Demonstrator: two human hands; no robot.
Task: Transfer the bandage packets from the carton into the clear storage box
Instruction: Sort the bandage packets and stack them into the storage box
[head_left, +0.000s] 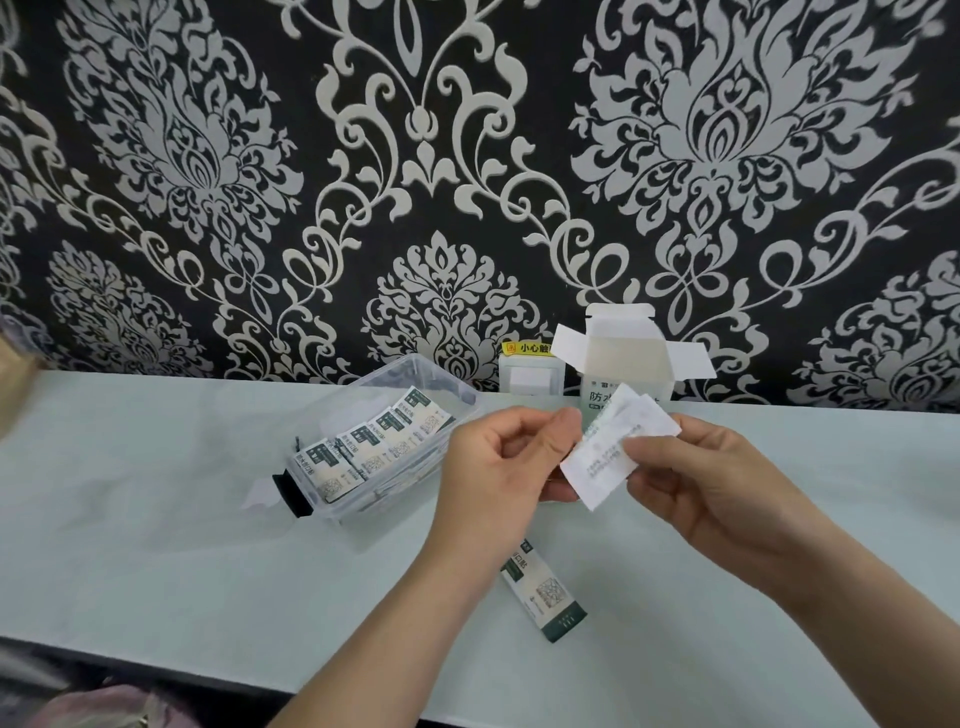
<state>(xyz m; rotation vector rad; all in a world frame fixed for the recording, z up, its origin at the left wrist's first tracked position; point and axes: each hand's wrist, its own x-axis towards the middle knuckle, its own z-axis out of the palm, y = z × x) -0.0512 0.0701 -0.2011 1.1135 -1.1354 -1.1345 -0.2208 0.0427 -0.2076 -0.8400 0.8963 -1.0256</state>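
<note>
The white carton (628, 364) stands upright at the back of the table with its top flaps open. Left of it sits the clear storage box (363, 410), holding a row of several bandage packets (363, 447) laid side by side. Between my hands, above the table, are white bandage packets (613, 452) with their plain backs facing me. My left hand (498, 462) pinches their left edge with thumb and fingers. My right hand (711, 483) grips their right side. One more packet (545, 592) lies flat on the table below my left wrist, printed side up.
The pale table (156, 509) runs along a black and white patterned wall. A white wall socket (530, 376) with a yellow sticker sits behind the carton. The table's front edge runs along the bottom left, with pinkish fabric (104, 706) below it.
</note>
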